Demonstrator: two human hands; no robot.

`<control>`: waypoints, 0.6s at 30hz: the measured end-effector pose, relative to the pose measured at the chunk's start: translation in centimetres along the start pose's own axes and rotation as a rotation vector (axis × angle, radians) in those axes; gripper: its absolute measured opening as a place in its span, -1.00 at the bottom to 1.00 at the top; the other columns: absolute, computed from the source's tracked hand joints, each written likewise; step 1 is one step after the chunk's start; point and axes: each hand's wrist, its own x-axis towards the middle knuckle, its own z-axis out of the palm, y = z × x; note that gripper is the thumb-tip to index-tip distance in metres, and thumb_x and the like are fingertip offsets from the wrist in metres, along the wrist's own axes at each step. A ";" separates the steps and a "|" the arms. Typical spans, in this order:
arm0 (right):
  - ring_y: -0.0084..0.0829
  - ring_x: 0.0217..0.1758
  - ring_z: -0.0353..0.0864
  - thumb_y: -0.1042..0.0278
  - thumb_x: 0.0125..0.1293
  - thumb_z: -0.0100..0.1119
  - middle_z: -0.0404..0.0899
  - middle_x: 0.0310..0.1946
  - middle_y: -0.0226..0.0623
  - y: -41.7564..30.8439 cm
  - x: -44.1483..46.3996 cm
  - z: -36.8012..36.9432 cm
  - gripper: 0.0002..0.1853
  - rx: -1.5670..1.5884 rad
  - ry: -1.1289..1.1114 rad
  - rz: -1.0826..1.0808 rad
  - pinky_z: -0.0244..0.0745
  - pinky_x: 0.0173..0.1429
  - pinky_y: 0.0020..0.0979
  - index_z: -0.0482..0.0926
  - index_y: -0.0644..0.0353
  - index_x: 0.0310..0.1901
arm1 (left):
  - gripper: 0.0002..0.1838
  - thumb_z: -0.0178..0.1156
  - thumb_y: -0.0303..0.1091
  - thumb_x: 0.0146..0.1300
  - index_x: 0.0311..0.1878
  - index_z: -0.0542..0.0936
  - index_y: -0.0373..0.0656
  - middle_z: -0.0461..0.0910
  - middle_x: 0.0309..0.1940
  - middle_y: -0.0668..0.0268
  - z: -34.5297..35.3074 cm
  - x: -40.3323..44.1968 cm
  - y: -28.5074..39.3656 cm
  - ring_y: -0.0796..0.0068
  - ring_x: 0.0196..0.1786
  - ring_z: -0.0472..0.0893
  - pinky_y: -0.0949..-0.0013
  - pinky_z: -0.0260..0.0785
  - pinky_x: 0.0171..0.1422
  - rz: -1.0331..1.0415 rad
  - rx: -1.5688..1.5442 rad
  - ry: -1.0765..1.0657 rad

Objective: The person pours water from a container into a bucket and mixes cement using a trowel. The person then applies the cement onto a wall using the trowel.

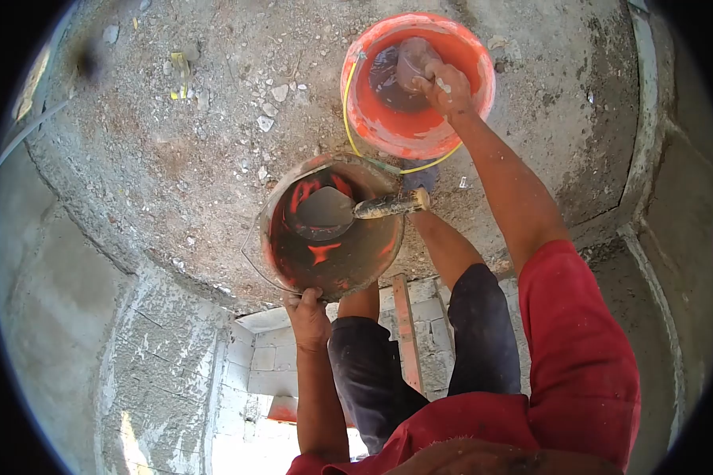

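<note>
Right hand point(449, 89) gripping a container point(412, 62) in orange bucket point(484, 79), top centre

Left hand point(310, 318) clasps grey-smeared bucket point(385, 245) rim, lower centre.

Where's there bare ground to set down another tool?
Best patch: rough grey ground between the round orange plastic bucket and the pale strip at picture right. Left of the round grime-coated bucket is room, though pale stones scatter it. Crowded: between both buckets, with thin yellow handle and overhanging grey trowel.
</note>
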 end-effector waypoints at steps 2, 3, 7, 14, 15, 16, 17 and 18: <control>-0.15 -0.17 0.71 0.07 0.25 0.47 0.65 -0.21 -0.17 -2.7 -1.6 -5.1 -0.66 0.101 0.032 -0.149 0.60 -0.08 -0.10 0.55 0.13 -0.27 | -0.61 0.14 -0.55 0.16 0.10 0.52 -0.19 0.59 -0.10 0.37 1.4 -0.1 1.6 0.53 -0.13 0.56 0.37 0.49 -0.02 0.041 0.025 0.020; -0.13 -0.17 0.70 0.10 0.22 0.50 0.63 -0.22 -0.15 -4.0 -2.6 -7.8 -0.65 0.156 0.040 -0.224 0.60 -0.07 -0.09 0.53 0.14 -0.26 | -0.62 0.14 -0.54 0.17 0.10 0.52 -0.18 0.58 -0.11 0.37 1.6 0.1 2.2 0.54 -0.15 0.55 0.39 0.49 -0.04 0.063 0.044 0.006; -0.07 -0.08 0.69 0.21 0.12 0.55 0.67 -0.04 -0.15 -11.9 -6.8 -20.9 -0.66 0.163 0.053 -0.380 0.62 -0.03 -0.18 0.57 0.14 -0.20 | -0.63 0.15 -0.56 0.19 0.11 0.51 -0.19 0.56 -0.15 0.38 3.8 -0.8 5.3 0.56 -0.18 0.53 0.44 0.44 -0.10 0.144 0.000 -0.049; -0.06 -0.27 0.68 0.13 0.10 0.55 0.68 -0.20 -0.11 -25.2 -12.7 -37.2 -0.62 0.087 -0.225 -0.493 0.56 -0.17 -0.13 0.58 0.20 -0.26 | -0.56 0.14 -0.59 0.18 0.18 0.52 -0.26 0.60 -0.06 0.33 6.9 0.1 8.0 0.52 -0.12 0.56 0.41 0.46 0.00 0.220 -0.005 -0.198; -0.05 -0.28 0.67 0.11 0.09 0.55 0.68 -0.27 -0.11 -26.5 -13.1 -37.8 -0.61 0.081 -0.299 -0.448 0.54 -0.19 -0.12 0.58 0.20 -0.28 | -0.54 0.13 -0.59 0.17 0.19 0.52 -0.26 0.60 -0.06 0.33 7.7 -0.3 8.8 0.51 -0.10 0.56 0.40 0.46 0.02 0.231 -0.038 -0.209; -0.05 -0.31 0.66 0.12 0.09 0.56 0.64 -0.33 -0.11 -27.3 -13.3 -37.9 -0.61 0.049 -0.358 -0.423 0.52 -0.22 -0.13 0.56 0.21 -0.32 | -0.53 0.13 -0.59 0.17 0.20 0.52 -0.27 0.61 -0.05 0.33 8.6 -0.9 9.3 0.50 -0.08 0.57 0.40 0.47 0.04 0.238 -0.069 -0.219; -0.05 -0.34 0.65 0.13 0.08 0.58 0.60 -0.40 -0.10 -27.7 -13.5 -37.4 -0.60 0.018 -0.420 -0.397 0.50 -0.24 -0.15 0.54 0.22 -0.37 | -0.52 0.13 -0.60 0.16 0.21 0.52 -0.27 0.61 -0.04 0.33 9.3 -1.6 9.7 0.49 -0.06 0.58 0.39 0.47 0.07 0.244 -0.099 -0.225; -0.05 -0.36 0.63 0.14 0.08 0.59 0.56 -0.47 -0.10 -27.9 -13.7 -36.8 -0.59 -0.009 -0.482 -0.371 0.48 -0.27 -0.16 0.52 0.23 -0.41 | -0.51 0.13 -0.60 0.16 0.22 0.52 -0.27 0.61 -0.02 0.33 9.9 -2.0 10.2 0.49 -0.04 0.58 0.39 0.47 0.09 0.253 -0.107 -0.264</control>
